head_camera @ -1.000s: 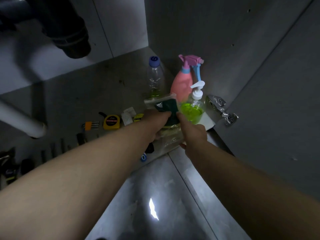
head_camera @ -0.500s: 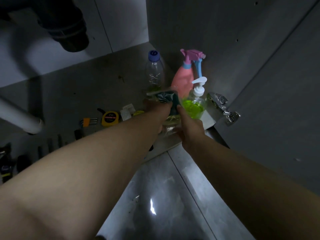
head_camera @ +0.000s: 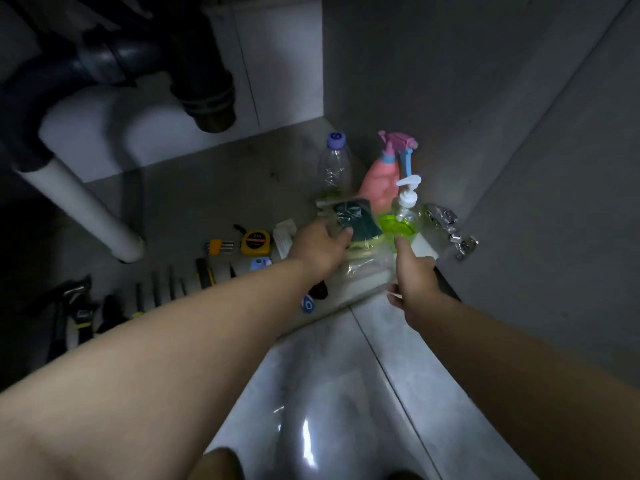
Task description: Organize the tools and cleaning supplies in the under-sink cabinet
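A clear plastic bag point(head_camera: 367, 268) holding a dark green scouring sponge point(head_camera: 356, 220) rests on the cabinet floor in front of the bottles. My left hand point(head_camera: 318, 247) grips its left side, thumb on the sponge. My right hand point(head_camera: 414, 275) holds the bag's right edge, thumb pointing up beside the green pump soap bottle point(head_camera: 405, 216). Behind stand a pink spray bottle point(head_camera: 379, 181) and a clear bottle with a purple cap point(head_camera: 334, 164). To the left lie a yellow tape measure point(head_camera: 256, 242) and a row of dark hand tools point(head_camera: 156, 289).
A dark drain pipe point(head_camera: 204, 91) hangs at the upper left, with a white pipe point(head_camera: 83, 209) slanting to the floor. A metal hinge point(head_camera: 450, 226) sits on the right wall by the open door point(head_camera: 554, 271). A small white block point(head_camera: 424, 245) lies beside the soap bottle.
Both hands have pushed the sponge bag deeper into the cabinet, up against the bottles. My right hand has slid toward the bag's right edge.
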A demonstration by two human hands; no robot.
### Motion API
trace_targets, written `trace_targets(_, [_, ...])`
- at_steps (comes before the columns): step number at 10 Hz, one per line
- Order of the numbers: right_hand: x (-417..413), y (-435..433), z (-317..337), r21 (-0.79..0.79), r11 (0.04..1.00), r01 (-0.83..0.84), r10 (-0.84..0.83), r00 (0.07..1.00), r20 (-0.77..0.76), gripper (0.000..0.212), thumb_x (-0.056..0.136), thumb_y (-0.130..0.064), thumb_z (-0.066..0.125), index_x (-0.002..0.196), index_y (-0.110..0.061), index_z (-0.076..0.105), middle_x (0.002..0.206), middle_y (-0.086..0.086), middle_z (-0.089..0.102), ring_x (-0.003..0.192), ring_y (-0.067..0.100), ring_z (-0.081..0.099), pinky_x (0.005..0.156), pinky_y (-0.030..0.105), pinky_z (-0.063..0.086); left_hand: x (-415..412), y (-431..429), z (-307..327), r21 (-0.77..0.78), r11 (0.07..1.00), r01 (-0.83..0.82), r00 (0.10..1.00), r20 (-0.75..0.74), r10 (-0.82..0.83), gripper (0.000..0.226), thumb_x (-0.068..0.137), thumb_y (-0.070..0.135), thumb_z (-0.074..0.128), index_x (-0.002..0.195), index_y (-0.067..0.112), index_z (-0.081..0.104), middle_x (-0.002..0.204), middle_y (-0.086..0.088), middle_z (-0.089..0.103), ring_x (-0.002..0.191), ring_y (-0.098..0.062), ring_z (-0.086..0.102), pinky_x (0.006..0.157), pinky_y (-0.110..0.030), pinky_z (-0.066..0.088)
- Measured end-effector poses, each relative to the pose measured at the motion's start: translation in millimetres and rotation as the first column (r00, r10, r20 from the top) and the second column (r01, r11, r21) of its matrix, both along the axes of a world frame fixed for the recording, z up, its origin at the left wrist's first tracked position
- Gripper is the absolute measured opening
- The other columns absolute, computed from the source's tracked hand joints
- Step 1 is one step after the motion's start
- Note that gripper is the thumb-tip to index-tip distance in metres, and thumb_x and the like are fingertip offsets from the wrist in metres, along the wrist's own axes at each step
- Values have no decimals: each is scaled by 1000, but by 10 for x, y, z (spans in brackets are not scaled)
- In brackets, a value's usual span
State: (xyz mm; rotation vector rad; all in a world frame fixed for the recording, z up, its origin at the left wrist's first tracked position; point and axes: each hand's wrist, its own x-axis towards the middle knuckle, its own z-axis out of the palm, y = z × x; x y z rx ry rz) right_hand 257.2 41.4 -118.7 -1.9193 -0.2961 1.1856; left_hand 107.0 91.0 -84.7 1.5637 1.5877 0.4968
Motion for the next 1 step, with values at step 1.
trace_targets(1, [-76,-240,330,-14,967,-253,253,967,42,53,95,-52,53,129,-11,48,99,10,55,68,20,58,49,25,47,-340,-228,323,21,993,115,987,-115,-112,34,98,35,62,124,14,66,126,-5,66,117,-23,61,90,-24,44])
